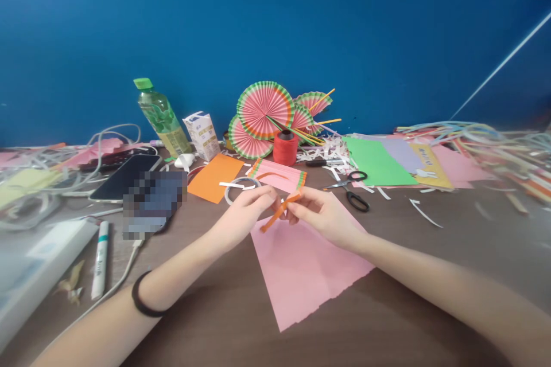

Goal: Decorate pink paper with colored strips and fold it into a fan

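A narrow orange paper strip [272, 220] slants between my hands, above a pink paper sheet [307, 272] with a ragged near edge. My right hand [329, 215] pinches the strip at its upper end. At the strip's left side is my left hand [247, 215], its fingers curled together; a bit of white shows between the two hands, too small to name. Just beyond them lies a folded pink paper [279, 176] with green and orange ends, and a second orange strip [273, 175] rests on it.
Behind stand pleated paper fans [264, 112] and a red thread spool [284, 149]. Black-handled scissors [356, 189] lie to the right, near a green sheet [379, 160]. Left are an orange sheet [217, 176], a bottle [161, 117], a carton [202, 135], a phone [127, 178] and a marker [100, 261].
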A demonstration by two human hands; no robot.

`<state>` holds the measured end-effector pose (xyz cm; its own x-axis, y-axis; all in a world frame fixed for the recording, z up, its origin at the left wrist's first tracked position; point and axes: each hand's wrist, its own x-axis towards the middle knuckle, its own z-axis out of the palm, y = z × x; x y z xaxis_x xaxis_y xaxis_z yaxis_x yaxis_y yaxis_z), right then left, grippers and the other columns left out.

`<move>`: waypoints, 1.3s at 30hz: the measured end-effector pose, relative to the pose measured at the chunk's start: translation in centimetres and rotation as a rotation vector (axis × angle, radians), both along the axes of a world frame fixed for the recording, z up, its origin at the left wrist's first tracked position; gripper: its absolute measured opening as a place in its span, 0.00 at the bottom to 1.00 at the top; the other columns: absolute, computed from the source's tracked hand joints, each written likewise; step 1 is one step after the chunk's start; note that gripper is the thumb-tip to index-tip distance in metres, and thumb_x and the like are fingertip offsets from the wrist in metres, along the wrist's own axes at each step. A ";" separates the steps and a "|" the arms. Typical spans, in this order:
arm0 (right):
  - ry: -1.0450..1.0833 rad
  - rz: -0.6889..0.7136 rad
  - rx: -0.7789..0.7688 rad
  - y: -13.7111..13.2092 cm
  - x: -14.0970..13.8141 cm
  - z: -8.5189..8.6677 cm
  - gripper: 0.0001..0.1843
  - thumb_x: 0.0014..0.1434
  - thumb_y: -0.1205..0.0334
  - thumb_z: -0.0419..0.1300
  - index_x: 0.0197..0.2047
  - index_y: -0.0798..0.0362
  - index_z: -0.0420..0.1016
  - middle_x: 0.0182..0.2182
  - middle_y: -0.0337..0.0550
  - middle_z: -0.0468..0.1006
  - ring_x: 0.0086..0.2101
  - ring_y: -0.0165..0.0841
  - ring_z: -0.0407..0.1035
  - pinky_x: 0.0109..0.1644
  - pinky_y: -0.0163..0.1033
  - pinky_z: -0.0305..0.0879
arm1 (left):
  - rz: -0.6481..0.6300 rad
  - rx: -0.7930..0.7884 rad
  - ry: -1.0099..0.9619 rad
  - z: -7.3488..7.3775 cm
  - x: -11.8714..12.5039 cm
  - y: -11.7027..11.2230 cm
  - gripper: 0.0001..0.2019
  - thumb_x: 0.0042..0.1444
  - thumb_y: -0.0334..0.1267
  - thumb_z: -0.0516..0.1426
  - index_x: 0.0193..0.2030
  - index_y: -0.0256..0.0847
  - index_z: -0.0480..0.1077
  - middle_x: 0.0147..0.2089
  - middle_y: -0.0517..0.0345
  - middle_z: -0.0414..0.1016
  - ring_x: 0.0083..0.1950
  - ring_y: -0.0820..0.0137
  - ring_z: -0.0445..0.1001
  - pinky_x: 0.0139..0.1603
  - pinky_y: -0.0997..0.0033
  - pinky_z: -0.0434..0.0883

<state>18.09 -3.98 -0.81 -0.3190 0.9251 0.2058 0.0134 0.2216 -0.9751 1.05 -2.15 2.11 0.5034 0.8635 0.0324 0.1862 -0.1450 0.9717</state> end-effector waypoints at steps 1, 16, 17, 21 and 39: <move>0.005 0.005 -0.002 0.0 0.0 0.0 0.07 0.55 0.60 0.56 0.32 0.55 0.69 0.27 0.40 0.73 0.28 0.28 0.69 0.35 0.37 0.69 | -0.006 -0.018 0.001 0.0 -0.1 0.1 0.14 0.58 0.38 0.46 0.23 0.38 0.64 0.27 0.60 0.70 0.33 0.72 0.70 0.40 0.72 0.66; 0.079 0.005 -0.114 1.0 0.4 -0.4 0.07 0.49 0.63 0.60 0.33 0.54 0.72 0.23 0.37 0.72 0.23 0.26 0.64 0.30 0.36 0.65 | -0.344 -0.384 0.176 0.5 -2.2 2.2 0.10 0.51 0.44 0.55 0.29 0.38 0.67 0.23 0.63 0.67 0.27 0.74 0.65 0.32 0.73 0.60; 0.129 0.047 -0.144 1.2 0.6 -0.5 0.08 0.49 0.63 0.59 0.35 0.54 0.72 0.22 0.36 0.71 0.22 0.26 0.64 0.29 0.36 0.63 | -0.318 -0.376 0.182 0.4 -2.2 2.3 0.10 0.50 0.44 0.56 0.28 0.38 0.66 0.23 0.63 0.66 0.26 0.75 0.63 0.31 0.74 0.60; 0.326 0.188 -0.271 2.3 1.4 -0.5 0.09 0.50 0.62 0.54 0.33 0.56 0.73 0.20 0.39 0.70 0.22 0.28 0.64 0.26 0.36 0.59 | -0.278 -0.314 0.258 0.4 -2.3 2.7 0.11 0.49 0.43 0.56 0.27 0.37 0.66 0.21 0.63 0.65 0.23 0.76 0.59 0.28 0.74 0.58; -0.218 0.279 -0.189 5.0 5.1 0.5 0.16 0.53 0.50 0.57 0.33 0.56 0.69 0.22 0.37 0.69 0.25 0.27 0.63 0.30 0.34 0.59 | -0.340 -0.239 0.349 0.9 -3.3 3.2 0.09 0.52 0.42 0.53 0.28 0.38 0.67 0.21 0.63 0.67 0.24 0.77 0.58 0.28 0.75 0.57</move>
